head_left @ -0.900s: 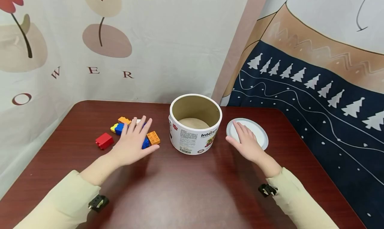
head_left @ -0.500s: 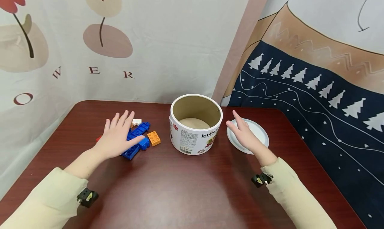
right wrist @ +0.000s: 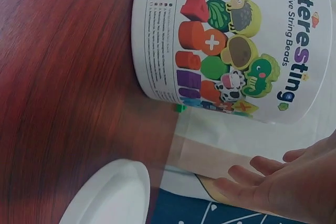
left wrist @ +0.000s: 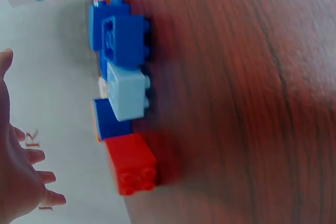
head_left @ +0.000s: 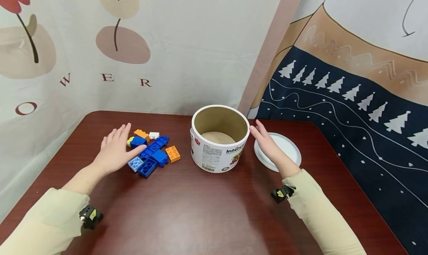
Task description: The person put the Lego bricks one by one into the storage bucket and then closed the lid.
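Note:
My left hand hovers with fingers spread at the left of a cluster of toy building blocks. In that cluster are dark blue blocks, a light blue block, orange blocks and a white block. A red block shows in the left wrist view; in the head view the left hand hides it. My right hand, fingers extended and holding nothing, is beside the white bucket, fingertips close to its rim. The bucket stands upright without its lid. Its visible inside holds nothing.
A round white lid lies on the dark red table, partly under the right forearm in the head view. Behind the table hang a pale printed cloth and a navy one with white trees.
My left hand has moved left, off the blocks, uncovering most of them. The right hand has shifted left from over the lid to the bucket's side. Blocks, bucket and lid stay put.

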Tool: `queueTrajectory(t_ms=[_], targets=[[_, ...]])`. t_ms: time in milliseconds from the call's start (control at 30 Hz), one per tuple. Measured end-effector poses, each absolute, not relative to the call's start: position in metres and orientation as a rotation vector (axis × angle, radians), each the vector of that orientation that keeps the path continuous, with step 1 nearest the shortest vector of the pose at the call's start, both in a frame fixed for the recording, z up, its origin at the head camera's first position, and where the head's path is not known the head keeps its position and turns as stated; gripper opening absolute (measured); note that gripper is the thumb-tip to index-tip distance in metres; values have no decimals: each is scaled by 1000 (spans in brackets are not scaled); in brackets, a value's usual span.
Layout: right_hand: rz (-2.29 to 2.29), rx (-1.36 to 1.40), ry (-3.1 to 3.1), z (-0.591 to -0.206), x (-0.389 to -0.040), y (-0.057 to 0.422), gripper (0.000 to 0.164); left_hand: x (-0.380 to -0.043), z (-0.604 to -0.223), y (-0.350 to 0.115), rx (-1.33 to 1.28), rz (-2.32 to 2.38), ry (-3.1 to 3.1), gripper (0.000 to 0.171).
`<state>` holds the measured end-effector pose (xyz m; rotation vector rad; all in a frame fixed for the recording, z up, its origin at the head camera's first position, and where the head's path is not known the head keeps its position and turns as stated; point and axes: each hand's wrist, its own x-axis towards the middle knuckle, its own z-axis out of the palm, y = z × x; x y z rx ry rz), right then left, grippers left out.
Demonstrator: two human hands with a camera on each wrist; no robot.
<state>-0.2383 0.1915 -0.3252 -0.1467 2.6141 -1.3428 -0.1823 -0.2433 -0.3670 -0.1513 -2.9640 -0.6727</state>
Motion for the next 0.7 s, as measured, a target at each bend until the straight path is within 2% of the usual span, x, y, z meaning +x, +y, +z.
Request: queueTrajectory(t_ms=[367,700], targets=[[-1400,-72,2619,-328,-242,177,69,-184,-384,-269,60,-810,-3033,99],[-1542,-79,2545,-339,-243,172,67,-179,-401,-280,110,-867,-3078,98]])
